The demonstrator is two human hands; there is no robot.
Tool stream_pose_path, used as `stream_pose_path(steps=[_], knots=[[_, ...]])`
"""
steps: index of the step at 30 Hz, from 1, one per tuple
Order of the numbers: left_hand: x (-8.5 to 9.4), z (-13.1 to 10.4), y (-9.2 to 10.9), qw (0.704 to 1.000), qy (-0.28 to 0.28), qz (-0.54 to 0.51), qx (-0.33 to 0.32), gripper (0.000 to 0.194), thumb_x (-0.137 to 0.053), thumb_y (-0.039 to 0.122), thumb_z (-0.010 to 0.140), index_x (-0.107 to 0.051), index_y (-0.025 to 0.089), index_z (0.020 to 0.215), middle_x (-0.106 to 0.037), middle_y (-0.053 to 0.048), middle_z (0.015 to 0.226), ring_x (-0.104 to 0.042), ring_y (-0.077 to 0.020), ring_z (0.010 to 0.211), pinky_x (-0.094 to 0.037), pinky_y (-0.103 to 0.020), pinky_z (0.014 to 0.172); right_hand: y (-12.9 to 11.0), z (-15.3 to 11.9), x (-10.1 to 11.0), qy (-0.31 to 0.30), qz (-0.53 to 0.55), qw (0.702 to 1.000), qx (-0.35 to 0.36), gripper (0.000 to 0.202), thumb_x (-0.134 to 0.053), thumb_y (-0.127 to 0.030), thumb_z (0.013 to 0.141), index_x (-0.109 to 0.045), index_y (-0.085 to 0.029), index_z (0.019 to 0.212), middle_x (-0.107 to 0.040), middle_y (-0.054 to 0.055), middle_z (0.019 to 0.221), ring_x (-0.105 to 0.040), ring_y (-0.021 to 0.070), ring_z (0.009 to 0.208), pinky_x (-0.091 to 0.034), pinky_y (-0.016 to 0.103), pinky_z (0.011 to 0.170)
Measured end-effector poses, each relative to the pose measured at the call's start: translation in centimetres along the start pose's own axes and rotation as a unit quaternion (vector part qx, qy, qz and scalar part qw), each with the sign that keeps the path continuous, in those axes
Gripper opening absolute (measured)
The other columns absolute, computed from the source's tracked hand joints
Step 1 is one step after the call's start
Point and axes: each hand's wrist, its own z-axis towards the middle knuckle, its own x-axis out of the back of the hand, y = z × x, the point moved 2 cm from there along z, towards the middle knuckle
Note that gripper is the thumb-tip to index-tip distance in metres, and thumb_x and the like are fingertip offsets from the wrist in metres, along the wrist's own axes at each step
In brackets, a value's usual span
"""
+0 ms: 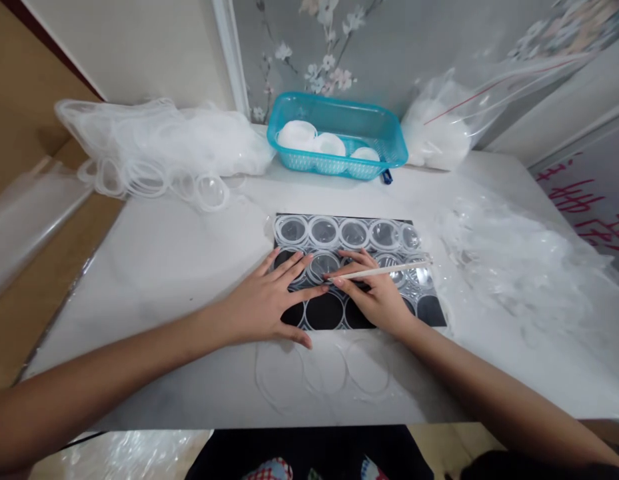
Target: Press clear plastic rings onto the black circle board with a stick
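Observation:
A black sheet (325, 312) lies on the white table, covered by a clear plastic sheet with rows of round outlines. White-rimmed clear rings (323, 231) fill its back row and part of the middle row. My left hand (269, 300) rests flat with fingers spread over the sheet's left side. In my right hand (374, 297) is a thin white stick (389, 270), held like a pen, its tip at a ring (322, 265) in the middle row. My right fingers hide part of that row. What the tip is touching is too small to tell.
A blue basket (339, 107) with white round pieces stands at the back. To its left is a heap of clear rings (189, 143); to its right, a zip bag (444, 133) of white material. Crumpled clear plastic scraps (524, 260) lie at right. The table's front edge (309, 424) is near my body.

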Motion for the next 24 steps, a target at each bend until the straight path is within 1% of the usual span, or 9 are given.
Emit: stream_pose_path(steps=[4,7,10,12,14,15,17,20,24], knots=[[-0.1,0.1,-0.4,1.000,-0.012,-0.024,0.001,0.091,-0.042,0.088,0.074,-0.036,0.038,0.151,-0.010,-0.009,0.165,-0.017,-0.0407,0.149,-0.001,-0.062,0.118,-0.2,-1.0,-0.5,0.011,-0.057,0.998,0.037,0.015,-0.056,-0.029,0.096,-0.071,-0.027,0.099,-0.077,0.003,0.098,-0.056,0.0290,0.129,-0.032,0.061,0.115],[-0.2,0.1,-0.4,0.999,-0.018,-0.045,0.009,0.099,-0.047,0.091,0.067,-0.038,0.038,0.150,-0.008,-0.009,0.165,-0.014,-0.0434,0.149,-0.001,-0.063,0.117,-0.9,-1.6,-1.2,0.008,-0.154,0.979,0.135,0.018,-0.054,-0.019,0.095,-0.069,-0.027,0.103,-0.075,0.004,0.111,-0.044,0.0312,0.139,-0.019,0.067,0.119],[-0.2,0.1,-0.4,0.998,-0.022,-0.055,0.006,0.103,-0.050,0.093,0.063,-0.038,0.037,0.150,-0.005,-0.009,0.165,-0.012,-0.0442,0.149,-0.002,-0.063,0.117,-1.1,-0.2,-0.2,0.022,-0.236,0.952,0.195,0.021,-0.052,-0.015,0.094,-0.066,-0.029,0.103,-0.074,0.001,0.112,-0.049,0.0313,0.134,-0.003,0.072,0.118],[-0.1,0.1,-0.4,0.998,-0.022,-0.056,-0.001,0.102,-0.050,0.092,0.064,-0.036,0.039,0.150,-0.004,-0.008,0.166,-0.010,-0.0436,0.149,-0.003,-0.063,0.118,-0.5,1.6,2.2,0.116,-0.260,0.946,0.157,0.021,-0.049,-0.018,0.096,-0.066,-0.030,0.101,-0.075,0.000,0.101,-0.058,0.0289,0.124,-0.004,0.072,0.117],[0.0,0.0,-0.5,0.998,-0.018,-0.052,-0.007,0.102,-0.050,0.092,0.065,-0.033,0.040,0.151,-0.001,-0.007,0.166,-0.010,-0.0435,0.149,-0.004,-0.063,0.118,0.3,2.7,5.3,0.300,-0.260,0.915,0.068,0.023,-0.043,-0.021,0.098,-0.066,-0.026,0.100,-0.074,0.005,0.101,-0.060,0.0290,0.118,-0.015,0.072,0.114],[0.0,-0.1,-0.5,0.999,-0.015,-0.049,-0.009,0.103,-0.050,0.092,0.065,-0.032,0.041,0.152,0.000,-0.006,0.166,-0.010,-0.0438,0.149,-0.004,-0.062,0.118,0.7,2.7,6.4,0.352,-0.242,0.904,0.028,0.023,-0.043,-0.023,0.098,-0.066,-0.024,0.100,-0.073,0.005,0.101,-0.060,0.0287,0.119,-0.019,0.069,0.114],[0.0,-0.2,-0.6,0.999,-0.010,-0.039,-0.014,0.104,-0.049,0.093,0.064,-0.032,0.041,0.152,0.001,-0.006,0.166,-0.011,-0.0456,0.148,-0.005,-0.062,0.118,1.2,1.7,6.9,0.284,-0.194,0.939,0.004,0.021,-0.047,-0.027,0.097,-0.068,-0.024,0.094,-0.074,0.005,0.098,-0.061,0.0284,0.118,-0.022,0.066,0.115],[0.2,0.1,-0.3,1.000,-0.003,-0.013,-0.017,0.102,-0.047,0.093,0.065,-0.034,0.041,0.151,-0.001,-0.005,0.166,-0.011,-0.0486,0.147,-0.005,-0.064,0.116,1.7,-1.3,5.0,0.113,-0.082,0.990,-0.030,0.019,-0.053,-0.032,0.094,-0.070,-0.026,0.089,-0.076,0.004,0.093,-0.065,0.0284,0.113,-0.032,0.061,0.113],[0.9,2.0,1.2,0.999,-0.007,0.016,-0.036,0.094,-0.039,0.090,0.073,-0.032,0.039,0.152,-0.010,-0.007,0.165,-0.011,-0.0450,0.149,-0.003,-0.064,0.116,2.2,-3.8,2.8,0.067,-0.009,0.995,-0.068,0.021,-0.054,-0.037,0.095,-0.074,-0.030,0.094,-0.078,0.002,0.097,-0.059,0.0305,0.124,-0.021,0.063,0.118]])
